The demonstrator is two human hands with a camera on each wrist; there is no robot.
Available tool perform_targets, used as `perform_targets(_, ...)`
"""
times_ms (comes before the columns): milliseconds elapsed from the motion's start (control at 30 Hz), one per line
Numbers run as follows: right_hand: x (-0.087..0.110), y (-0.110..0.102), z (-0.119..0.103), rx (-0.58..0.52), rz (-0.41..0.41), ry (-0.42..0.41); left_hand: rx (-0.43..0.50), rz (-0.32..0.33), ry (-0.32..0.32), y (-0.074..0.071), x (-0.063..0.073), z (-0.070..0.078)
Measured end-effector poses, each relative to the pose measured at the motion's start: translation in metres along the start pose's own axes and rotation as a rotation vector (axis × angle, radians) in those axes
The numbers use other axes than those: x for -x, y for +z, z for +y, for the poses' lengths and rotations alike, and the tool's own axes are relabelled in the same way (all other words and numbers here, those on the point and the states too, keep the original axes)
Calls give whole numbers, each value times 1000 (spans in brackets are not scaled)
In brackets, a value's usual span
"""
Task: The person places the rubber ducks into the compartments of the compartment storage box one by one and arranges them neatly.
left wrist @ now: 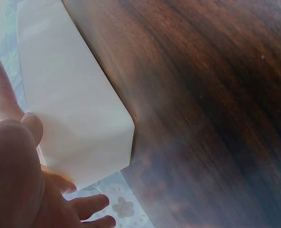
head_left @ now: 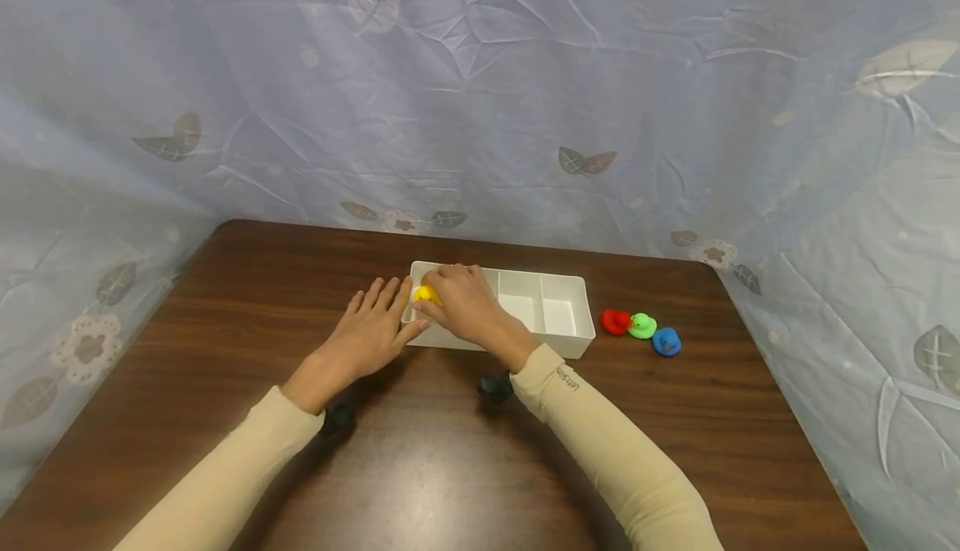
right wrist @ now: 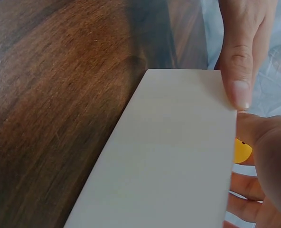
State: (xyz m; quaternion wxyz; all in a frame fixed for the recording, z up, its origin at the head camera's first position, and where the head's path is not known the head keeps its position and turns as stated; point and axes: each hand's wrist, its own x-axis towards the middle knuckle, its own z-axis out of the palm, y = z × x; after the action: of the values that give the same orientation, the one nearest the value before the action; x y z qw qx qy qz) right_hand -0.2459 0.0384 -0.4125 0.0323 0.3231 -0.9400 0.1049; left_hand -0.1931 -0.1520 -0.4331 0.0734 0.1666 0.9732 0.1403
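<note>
A white divided box (head_left: 558,345) stands on the table, its long side facing me. Over its leftmost compartment, my right hand (head_left: 471,308) grips a small yellow rubber duck (head_left: 425,293), partly hidden by the fingers; a bit of the yellow duck (right wrist: 242,151) also shows past the box edge in the right wrist view. My left hand (head_left: 366,336) lies against the box's left end with fingers straight, and its thumb touches the front rim near the corner. In the left wrist view the box's outer wall (left wrist: 74,95) hides the inside.
Right of the box, a red duck (head_left: 615,322), a green duck (head_left: 642,326) and a blue duck (head_left: 666,342) sit in a slanting row on the brown wooden table (head_left: 420,468). Patterned cloth (head_left: 480,117) hangs behind the table and at both sides.
</note>
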Motion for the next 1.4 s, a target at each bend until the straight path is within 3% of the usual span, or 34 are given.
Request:
perform_targets(467, -2, 11, 2, 33, -24, 8, -2, 0, -3, 1, 1, -1)
perform_targets(967, -3, -4, 4, 22, 24, -29, -1, 3, -12, -2, 0, -1)
perform_targets(1400, -12, -2, -6, 47, -57, -75, 12, -1, -12, 0, -1, -1)
